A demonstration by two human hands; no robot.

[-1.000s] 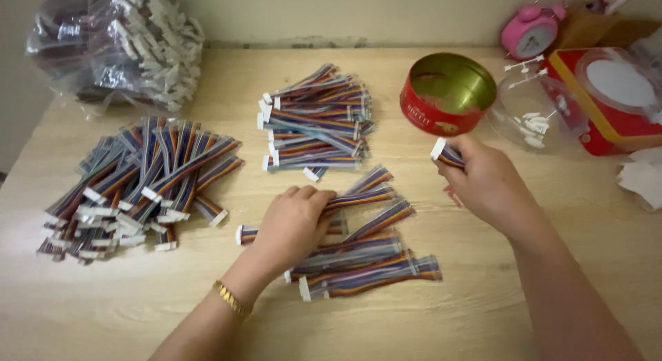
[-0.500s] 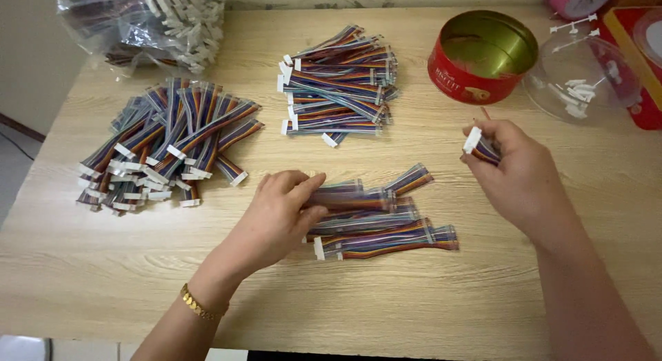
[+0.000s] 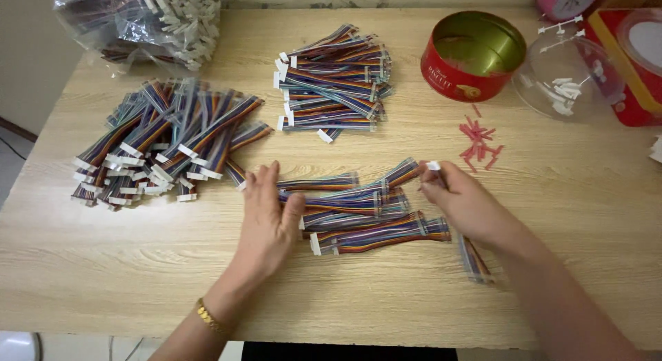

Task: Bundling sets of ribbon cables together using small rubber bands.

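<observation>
Cable in hand: the right hand is pinching one rainbow ribbon cable by its white connector, thumb and fingers closed on it; the cable is trailing back under the wrist toward the near edge of the table.
Working bundle: a small heap of ribbon cables is lying mid-table, between the two hands, ends only roughly level.
Left hand: the left hand is lying flat, palm down, fingers spread and pointing toward the far edge, pressing on the left ends of that heap – open, gripping nothing.
Right hand pose: it is coming in from the near right corner, knuckles up, fingertips at the right end of the heap.
Doing it well: it is probably best to be laying the held cable parallel to the others, connector end level with theirs, while the flat palm is keeping the heap from fanning out – a light press should do.
Left pile: a loose fan of cables is sitting toward the left edge.
Far pile: a tidier stack is lying near the far edge.
Bag: a clear bag of more cables is occupying the far left corner.
Right side: a red round tin, a clear lid holding white bits and small red pieces are sitting toward the far right corner.
</observation>
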